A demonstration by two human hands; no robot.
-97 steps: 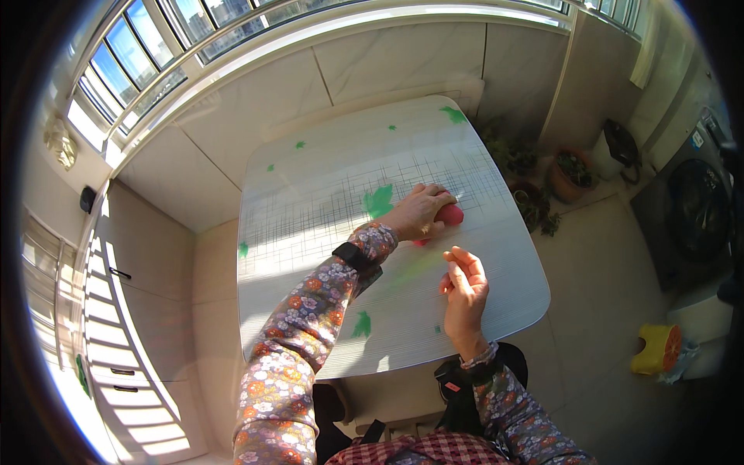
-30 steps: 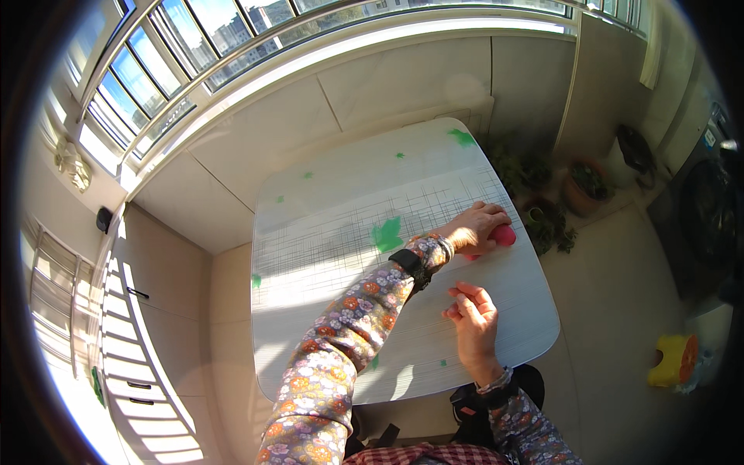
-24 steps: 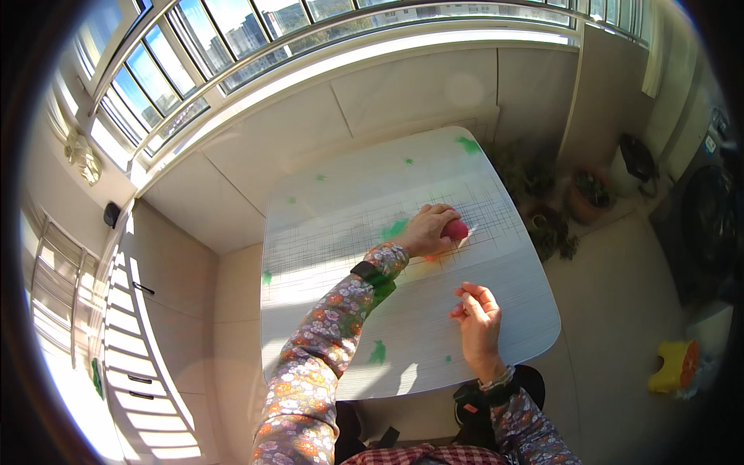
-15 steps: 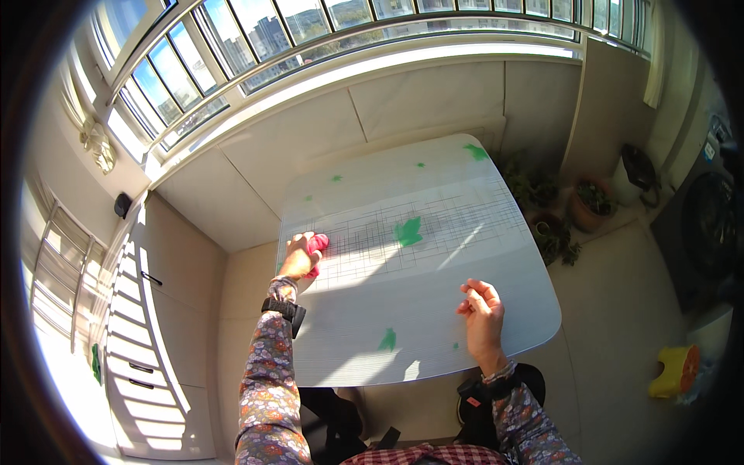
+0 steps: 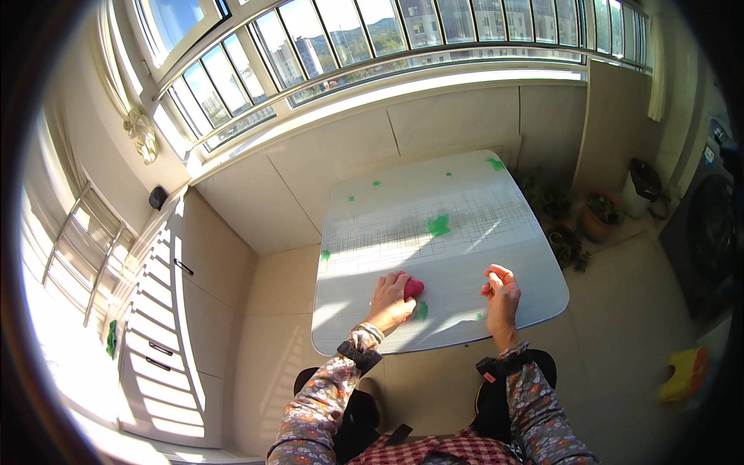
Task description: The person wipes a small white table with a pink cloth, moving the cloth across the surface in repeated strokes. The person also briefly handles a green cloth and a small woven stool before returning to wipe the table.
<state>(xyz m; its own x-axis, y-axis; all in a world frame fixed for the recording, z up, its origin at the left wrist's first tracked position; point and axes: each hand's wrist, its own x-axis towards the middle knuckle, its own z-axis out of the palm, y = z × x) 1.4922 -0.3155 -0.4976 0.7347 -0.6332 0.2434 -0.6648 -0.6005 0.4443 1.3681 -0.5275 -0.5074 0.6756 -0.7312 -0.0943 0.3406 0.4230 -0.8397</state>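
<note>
My left hand (image 5: 390,301) is closed round a bunched pink cloth (image 5: 414,288). It presses the cloth against the white table (image 5: 372,318), near the front edge and beside a green leaf print. The palm and fingers cover part of the cloth. My right hand (image 5: 502,298) hovers over the front right of the table, its fingers loosely bent and apart from the thumb, holding nothing. A grid of thin dark lines and several green leaf patterns mark the tabletop.
Potted plants (image 5: 601,217) stand on the floor right of the table. A yellow object (image 5: 683,374) lies further right. Cabinets (image 5: 209,287) line the left side, and a barred window (image 5: 387,39) runs along the back. My legs are under the table's front edge.
My left hand has moved with the pink cloth from the table's left edge toward the front middle. My right hand stays raised over the front right. The whole view has shifted.
</note>
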